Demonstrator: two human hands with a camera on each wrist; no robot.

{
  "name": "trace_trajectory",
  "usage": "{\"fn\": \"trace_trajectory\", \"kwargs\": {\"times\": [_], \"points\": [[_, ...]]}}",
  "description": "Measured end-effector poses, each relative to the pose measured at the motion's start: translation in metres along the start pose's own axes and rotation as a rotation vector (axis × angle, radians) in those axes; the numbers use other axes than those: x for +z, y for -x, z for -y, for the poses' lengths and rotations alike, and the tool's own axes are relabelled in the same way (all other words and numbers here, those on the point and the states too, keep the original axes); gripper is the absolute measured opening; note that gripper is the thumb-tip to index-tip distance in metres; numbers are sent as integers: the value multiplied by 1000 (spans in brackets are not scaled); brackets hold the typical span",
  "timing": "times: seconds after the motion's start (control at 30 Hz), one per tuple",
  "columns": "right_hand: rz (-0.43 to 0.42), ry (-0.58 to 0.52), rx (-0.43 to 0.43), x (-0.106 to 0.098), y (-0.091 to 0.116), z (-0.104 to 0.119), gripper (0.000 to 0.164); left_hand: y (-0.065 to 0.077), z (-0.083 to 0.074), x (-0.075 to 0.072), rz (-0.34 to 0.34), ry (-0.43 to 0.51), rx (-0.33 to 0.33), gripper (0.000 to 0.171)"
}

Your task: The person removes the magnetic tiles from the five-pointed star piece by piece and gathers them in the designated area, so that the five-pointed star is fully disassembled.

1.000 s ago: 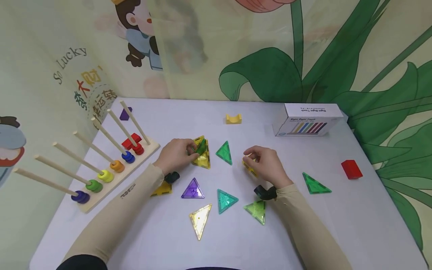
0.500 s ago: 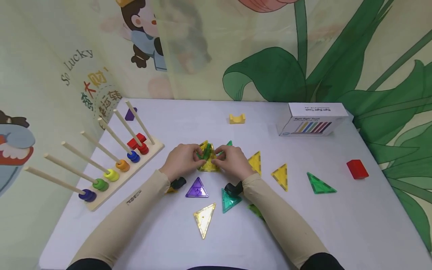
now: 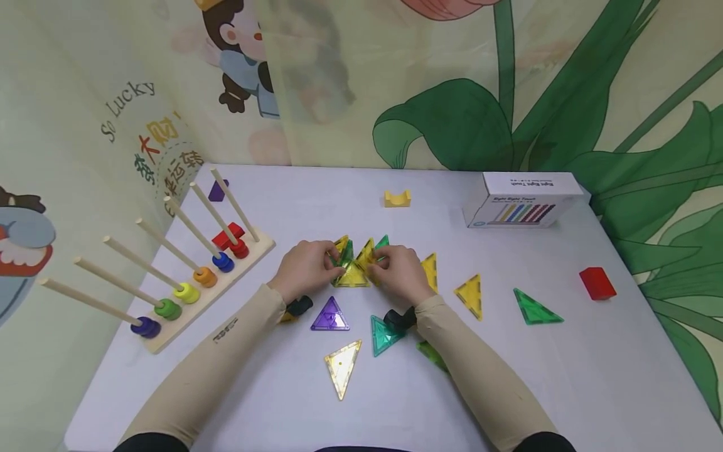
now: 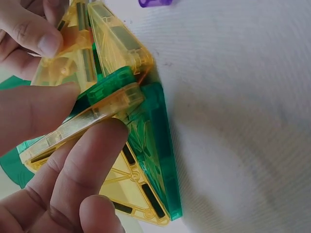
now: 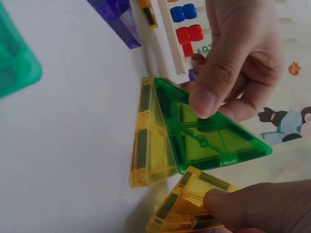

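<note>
My left hand [image 3: 304,269] pinches a green triangular magnetic tile [image 5: 214,143] backed by a yellow one [image 4: 87,124], thumb on one face and fingers behind. Against them leans another yellow triangular tile [image 5: 146,150], its lower edge at the table. Just to the right, my right hand [image 3: 402,273] holds a separate yellow triangular tile [image 5: 187,201] between thumb and fingers, tilted, with its corner close to the green tile. Behind the right hand a green triangle [image 3: 383,241] is partly hidden. Another green tile [image 4: 163,150] stands beside the left fingers in the left wrist view.
Nearer me lie a purple triangle [image 3: 330,315], a pale yellow one [image 3: 342,370] and a teal one [image 3: 383,338]. To the right are a yellow triangle [image 3: 470,296], a green one [image 3: 536,307] and a red block [image 3: 597,284]. A ring-and-peg rack [image 3: 209,289] stands left, a box [image 3: 522,201] at the back.
My right hand moved left from the right side to the tiles at my left hand, then shifted slightly right. The yellow tile it holds now shows between the hands. The left hand stays at the cluster.
</note>
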State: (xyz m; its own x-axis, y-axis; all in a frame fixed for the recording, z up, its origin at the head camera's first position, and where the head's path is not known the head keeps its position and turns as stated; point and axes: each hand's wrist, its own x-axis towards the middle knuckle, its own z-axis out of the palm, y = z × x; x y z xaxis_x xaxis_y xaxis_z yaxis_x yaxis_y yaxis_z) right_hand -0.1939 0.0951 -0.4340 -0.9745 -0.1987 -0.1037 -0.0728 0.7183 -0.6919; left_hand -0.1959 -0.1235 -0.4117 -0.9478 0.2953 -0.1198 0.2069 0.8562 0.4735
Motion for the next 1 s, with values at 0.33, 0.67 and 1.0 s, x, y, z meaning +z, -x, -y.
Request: {"fn": "trace_trajectory", "kwargs": {"times": [0.33,0.67,1.0], "points": [[67,14,1,-17,9,-8,24,-1,1,-2,12,7,-13,28],[248,126,-9,-35,28,-22,23,-1,2,-3,11,6,-25,29],[238,195,29,-53,51,-40,26,-2,3,-2,23,22,-8,29]]}}
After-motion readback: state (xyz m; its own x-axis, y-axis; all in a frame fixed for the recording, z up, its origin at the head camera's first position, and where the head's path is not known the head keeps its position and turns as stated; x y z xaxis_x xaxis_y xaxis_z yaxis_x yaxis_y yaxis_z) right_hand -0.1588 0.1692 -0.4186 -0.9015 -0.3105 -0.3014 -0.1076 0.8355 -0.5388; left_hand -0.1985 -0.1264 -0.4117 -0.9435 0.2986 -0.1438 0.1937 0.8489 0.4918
